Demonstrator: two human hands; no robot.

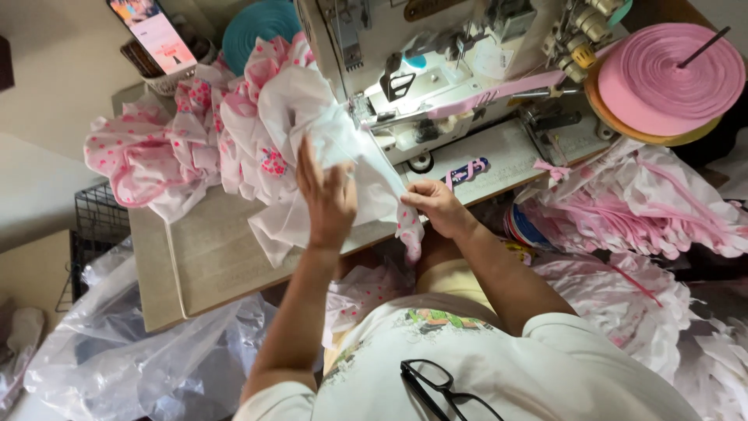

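Observation:
My left hand lies flat on a white fabric piece with pink print, pressing it against the table in front of the sewing machine. My right hand pinches the lower edge of the same fabric, where it hangs over the table's front edge. The cloth runs up under the machine's lit needle area. A pink tape feeds from a large pink roll into the machine.
A heap of pink-printed white fabric lies at the table's left. Finished pink-trimmed pieces pile at the right. A phone stands in a basket at the back. A teal roll, clear plastic bags and a wire crate are nearby.

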